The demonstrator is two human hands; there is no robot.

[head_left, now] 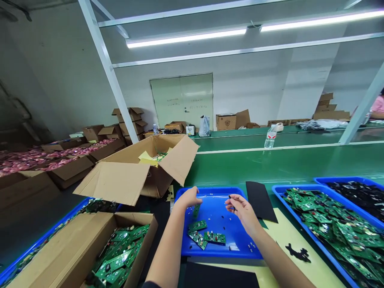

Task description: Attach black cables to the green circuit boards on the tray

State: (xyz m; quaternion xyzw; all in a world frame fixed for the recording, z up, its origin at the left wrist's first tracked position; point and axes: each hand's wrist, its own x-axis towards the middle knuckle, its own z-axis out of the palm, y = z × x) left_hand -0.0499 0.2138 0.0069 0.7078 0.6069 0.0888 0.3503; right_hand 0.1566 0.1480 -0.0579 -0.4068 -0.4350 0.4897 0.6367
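Inside blue tray rim [222,254], room beyond boards [214,237]

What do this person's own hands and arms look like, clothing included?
The left hand and right hand are ungloved, with no watch or bracelet visible. The left forearm is bare up to a dark sleeve; the right forearm shows no sleeve.

L hand [189,198] nr PCB [196,211], R hand [243,209] w/ small blk pc [229,197], over blue tray [214,220].

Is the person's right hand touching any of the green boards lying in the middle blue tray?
Apart. The head view shows bare blue tray between the right hand and the green boards.
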